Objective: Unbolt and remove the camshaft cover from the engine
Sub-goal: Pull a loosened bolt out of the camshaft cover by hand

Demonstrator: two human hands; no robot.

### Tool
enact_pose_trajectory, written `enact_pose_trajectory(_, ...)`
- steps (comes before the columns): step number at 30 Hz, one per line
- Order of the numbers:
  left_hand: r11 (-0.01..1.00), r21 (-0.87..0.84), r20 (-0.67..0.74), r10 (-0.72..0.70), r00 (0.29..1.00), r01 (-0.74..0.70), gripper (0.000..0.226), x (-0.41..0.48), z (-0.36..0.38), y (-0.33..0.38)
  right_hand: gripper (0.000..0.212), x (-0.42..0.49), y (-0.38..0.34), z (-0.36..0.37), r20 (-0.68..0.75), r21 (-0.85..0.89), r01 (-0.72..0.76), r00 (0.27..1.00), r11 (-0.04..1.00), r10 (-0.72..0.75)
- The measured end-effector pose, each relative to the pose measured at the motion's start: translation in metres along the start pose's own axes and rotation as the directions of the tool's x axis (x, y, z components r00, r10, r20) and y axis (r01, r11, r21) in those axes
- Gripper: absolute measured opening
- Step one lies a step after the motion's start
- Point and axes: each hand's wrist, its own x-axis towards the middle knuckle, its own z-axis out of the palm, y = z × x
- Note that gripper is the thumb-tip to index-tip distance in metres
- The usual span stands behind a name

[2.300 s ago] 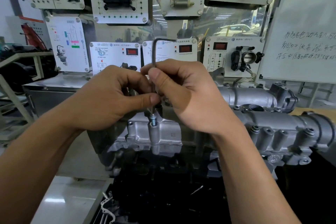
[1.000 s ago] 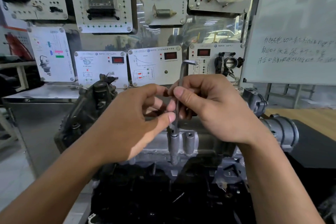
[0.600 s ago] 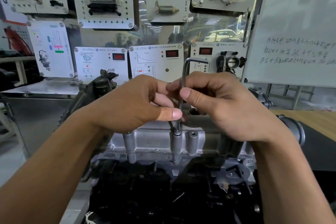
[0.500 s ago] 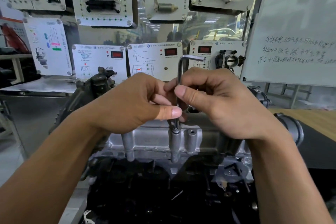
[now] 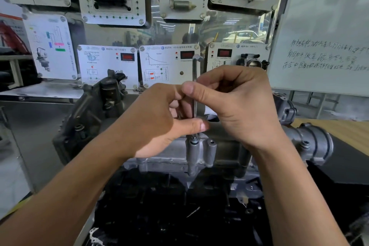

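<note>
Camshaft cover (image 5: 225, 151) grey cast metal; left hand (image 5: 155, 124), right hand (image 5: 239, 110) both pinching upright L-shaped hex key (image 5: 194, 70) on bolt (image 5: 194, 142).

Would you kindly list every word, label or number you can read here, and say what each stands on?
Nothing can be quoted with confidence.
Whiteboard: three handwritten Chinese lines, too blurred.
Wall panels: printed headings beside round logos, too small.
Red displays: no legible digits.
Camshaft cover: no markings visible.
</note>
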Motion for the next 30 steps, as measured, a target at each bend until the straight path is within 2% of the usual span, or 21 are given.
enact_pose_trajectory(4,0.998,-0.036,0.129,0.059,0.99,-0.055,0.022,0.0,-0.004,0.005,0.011,0.001,-0.002,-0.003,0.074,-0.041,-0.002,0.997,0.999,0.005)
enact_pose_trajectory(7,0.995,-0.069,0.163,0.085,0.983,-0.075,0.039,0.001,-0.012,-0.001,0.015,0.0,-0.005,-0.008,0.176,-0.061,0.001,0.984,0.998,0.01)
enact_pose_trajectory(10,0.993,-0.062,0.133,0.107,0.985,-0.099,0.033,0.001,-0.012,-0.003,0.015,-0.001,-0.008,-0.009,0.203,-0.038,0.032,0.979,0.999,-0.024)
enact_pose_trajectory(13,0.992,-0.081,0.035,0.097,0.995,-0.094,0.018,0.002,-0.005,-0.001,0.014,-0.001,-0.004,-0.004,0.132,-0.051,0.104,0.987,0.993,-0.097)
enact_pose_trajectory(18,0.991,-0.108,-0.043,0.072,0.996,-0.076,0.022,0.005,0.0,-0.001,0.033,0.003,0.002,-0.001,0.079,-0.089,0.107,0.992,0.99,-0.1)
enact_pose_trajectory(20,0.988,-0.139,-0.063,0.065,0.996,-0.073,0.027,0.006,0.001,-0.004,0.027,0.004,0.002,-0.002,0.116,-0.067,0.091,0.99,0.994,-0.082)
enact_pose_trajectory(22,0.987,-0.128,-0.039,0.09,0.995,-0.095,0.029,0.004,0.001,-0.004,0.016,0.003,-0.001,-0.003,0.186,-0.038,0.061,0.981,0.997,-0.053)
enact_pose_trajectory(25,0.988,-0.039,0.069,0.151,0.986,-0.148,0.025,-0.001,-0.005,-0.001,0.02,0.003,-0.003,-0.007,0.267,-0.079,0.022,0.964,0.997,0.0)
enact_pose_trajectory(28,0.987,-0.083,0.145,0.151,0.978,-0.139,0.027,-0.002,-0.012,-0.004,0.021,0.003,-0.001,-0.008,0.26,-0.089,-0.001,0.965,0.996,0.025)
enact_pose_trajectory(30,0.987,-0.107,0.129,0.133,0.983,-0.12,0.024,-0.001,-0.011,-0.004,0.021,0.002,-0.001,-0.006,0.25,-0.078,0.009,0.968,0.997,0.011)
